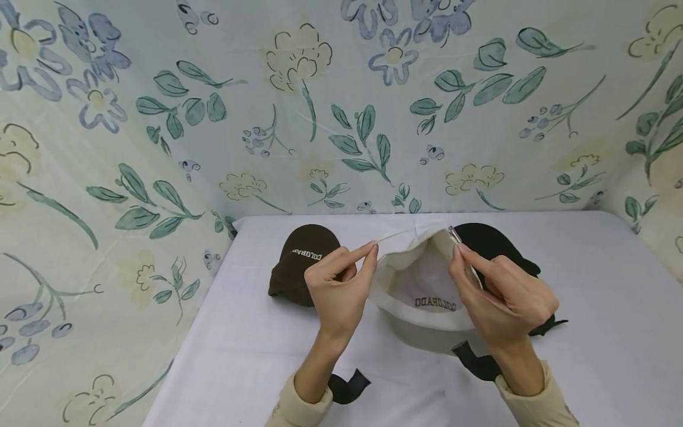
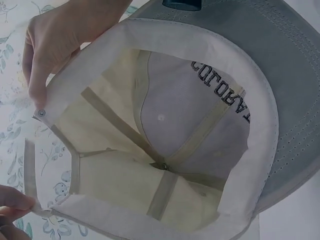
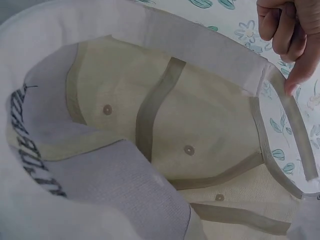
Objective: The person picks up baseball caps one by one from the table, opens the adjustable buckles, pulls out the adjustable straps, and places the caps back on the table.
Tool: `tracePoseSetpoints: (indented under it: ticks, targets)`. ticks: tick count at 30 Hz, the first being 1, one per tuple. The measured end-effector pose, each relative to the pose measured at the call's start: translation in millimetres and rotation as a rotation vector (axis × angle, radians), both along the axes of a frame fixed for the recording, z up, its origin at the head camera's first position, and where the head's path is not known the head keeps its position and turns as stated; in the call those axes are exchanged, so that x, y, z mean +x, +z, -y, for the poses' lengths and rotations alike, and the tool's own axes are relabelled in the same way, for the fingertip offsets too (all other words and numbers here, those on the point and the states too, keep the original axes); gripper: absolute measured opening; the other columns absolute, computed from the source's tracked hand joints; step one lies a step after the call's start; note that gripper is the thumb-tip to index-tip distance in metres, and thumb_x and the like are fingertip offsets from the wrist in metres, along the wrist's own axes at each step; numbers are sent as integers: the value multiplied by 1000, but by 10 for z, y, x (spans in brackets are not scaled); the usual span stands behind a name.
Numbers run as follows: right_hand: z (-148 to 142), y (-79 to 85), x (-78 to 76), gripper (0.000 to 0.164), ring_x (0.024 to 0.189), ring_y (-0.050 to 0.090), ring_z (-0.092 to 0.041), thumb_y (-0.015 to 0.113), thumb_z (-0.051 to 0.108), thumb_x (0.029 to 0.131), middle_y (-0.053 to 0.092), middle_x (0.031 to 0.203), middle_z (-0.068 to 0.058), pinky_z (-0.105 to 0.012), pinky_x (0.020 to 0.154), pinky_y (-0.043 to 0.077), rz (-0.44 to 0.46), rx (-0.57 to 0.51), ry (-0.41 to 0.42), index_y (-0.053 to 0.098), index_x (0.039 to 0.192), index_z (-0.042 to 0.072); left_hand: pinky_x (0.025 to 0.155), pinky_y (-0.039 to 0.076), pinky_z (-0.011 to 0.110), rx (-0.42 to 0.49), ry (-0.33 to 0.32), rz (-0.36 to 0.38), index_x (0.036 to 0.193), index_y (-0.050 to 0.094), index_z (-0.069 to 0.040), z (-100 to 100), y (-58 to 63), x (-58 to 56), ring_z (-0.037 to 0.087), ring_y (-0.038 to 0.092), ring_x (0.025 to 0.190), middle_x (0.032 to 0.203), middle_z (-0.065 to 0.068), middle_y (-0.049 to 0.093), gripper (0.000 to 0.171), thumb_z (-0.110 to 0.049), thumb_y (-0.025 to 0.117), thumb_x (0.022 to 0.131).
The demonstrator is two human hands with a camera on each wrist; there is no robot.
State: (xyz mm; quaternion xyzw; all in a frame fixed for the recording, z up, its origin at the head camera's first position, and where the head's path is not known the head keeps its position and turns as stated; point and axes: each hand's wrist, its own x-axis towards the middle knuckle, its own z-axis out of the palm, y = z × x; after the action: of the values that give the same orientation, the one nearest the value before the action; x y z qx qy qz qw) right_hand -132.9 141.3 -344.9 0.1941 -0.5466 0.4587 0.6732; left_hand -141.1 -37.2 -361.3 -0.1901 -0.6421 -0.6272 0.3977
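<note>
Head: 3 caps. White cap (image 1: 421, 318) held up at 4-5 o'clock; brown cap (image 1: 303, 276) at its 9, black cap (image 1: 482, 237) at its 2, both on counter (image 1: 235, 350). Left hand (image 1: 341, 287) fingers pinch 1 strap (image 2: 30, 167); right hand (image 1: 504, 296) fingers pinch by 1 metal clasp (image 1: 454, 234).
Left wrist: 2 hands, strap at 8, brim (image 2: 292, 95) about 3.
Right wrist: 1 hand, at 2.

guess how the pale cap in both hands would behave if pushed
The pale cap likely crumples easily: its front panel buckles inward. The brim should flex less, its stitched surface holding a smooth curve. Overall it's probably light, being hollow, thin-looking fabric.
</note>
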Motion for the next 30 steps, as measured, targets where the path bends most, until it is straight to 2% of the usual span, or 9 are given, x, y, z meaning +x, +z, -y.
tracePoseSetpoints:
  ticks: [6, 9, 13, 17, 22, 25, 30]
  targets:
    - [-28, -10, -5, 25, 49, 10, -5, 84, 6, 79, 18, 41, -5, -17, 57, 5, 31, 5, 6, 75, 66, -14, 48, 19, 19, 31, 14, 101, 89, 83, 1, 62, 27, 0, 6, 26, 49, 50, 3, 29, 9, 6, 81, 82]
    - [-23, -11, -16, 19, 49, 10, -5, 83, 1, 78, 19, 41, -5, -16, 57, 5, 11, 21, 41, 76, 67, -13, 48, 21, 19, 20, 0, 136, 89, 83, 1, 67, 31, 3, 4, 27, 50, 50, 4, 30, 9, 5, 82, 82]
    - [-10, -11, -28, 12, 48, 11, -5, 81, -4, 76, 22, 40, -4, -15, 56, 5, -23, 49, 102, 77, 68, -11, 50, 23, 18, -24, -28, 208, 88, 84, 0, 63, 28, 11, 4, 27, 51, 51, 4, 31, 8, 6, 81, 83]
    - [-17, -6, -30, 19, 50, 11, -5, 83, 1, 78, 21, 42, -3, -15, 57, 5, -15, 57, 136, 76, 65, -12, 50, 23, 18, -99, -25, 278, 86, 84, -1, 42, 19, 21, 4, 27, 51, 51, 2, 33, 9, 7, 80, 82]
    - [-41, 3, -18, 24, 52, 10, -4, 84, 3, 77, 17, 45, 0, -15, 58, 4, 11, 43, 176, 74, 62, -12, 50, 23, 18, -165, -23, 327, 84, 84, -3, 19, 16, 22, 3, 27, 51, 51, -1, 35, 9, 6, 81, 82]
    - [-64, 2, -20, 23, 52, 10, -4, 84, 2, 77, 18, 45, 0, -14, 57, 5, 32, 40, 205, 74, 63, -13, 50, 23, 18, -162, -54, 332, 84, 84, -3, 23, 13, 14, 3, 26, 51, 52, -2, 33, 9, 5, 81, 81]
    - [-126, 1, -18, 20, 52, 12, -4, 84, 0, 75, 20, 45, 1, -14, 56, 7, 102, 0, 206, 74, 65, -14, 48, 20, 19, -110, -149, 335, 87, 83, 0, 52, 36, 7, 3, 24, 50, 51, -2, 29, 5, 2, 82, 83]
